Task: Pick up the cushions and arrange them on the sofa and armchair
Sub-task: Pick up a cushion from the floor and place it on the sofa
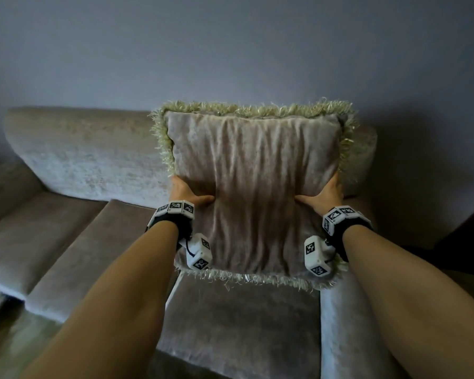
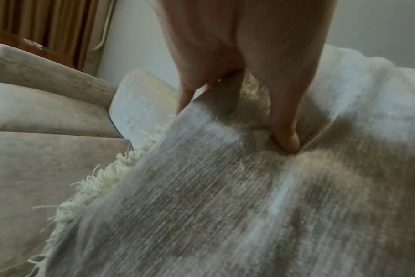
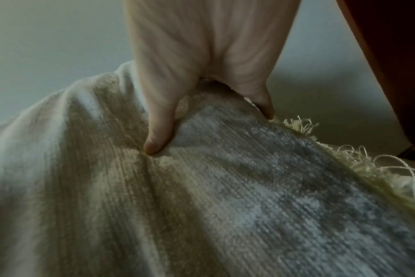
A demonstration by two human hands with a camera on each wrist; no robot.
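Observation:
A beige ribbed cushion [image 1: 255, 187] with a pale shaggy fringe is held upright above the right end seat of the grey-beige sofa [image 1: 74, 160]. My left hand [image 1: 188, 196] grips its left edge, thumb pressed into the front face and fingers behind. My right hand [image 1: 324, 194] grips the right edge the same way. In the left wrist view the thumb dents the cushion [image 2: 201, 196] while the left hand [image 2: 232, 112] wraps the edge. The right wrist view shows the right hand [image 3: 209, 120] pinching the cushion [image 3: 201, 206] beside its fringe.
The sofa backrest [image 1: 88, 149] runs along the grey wall [image 1: 230, 45]. Seat cushions [image 1: 52, 242] stretch to the left, and the right armrest [image 1: 348, 324] lies below my right forearm. Dark wooden furniture [image 1: 465, 236] stands at the right. A curtain [image 2: 47, 28] hangs past the sofa's far end.

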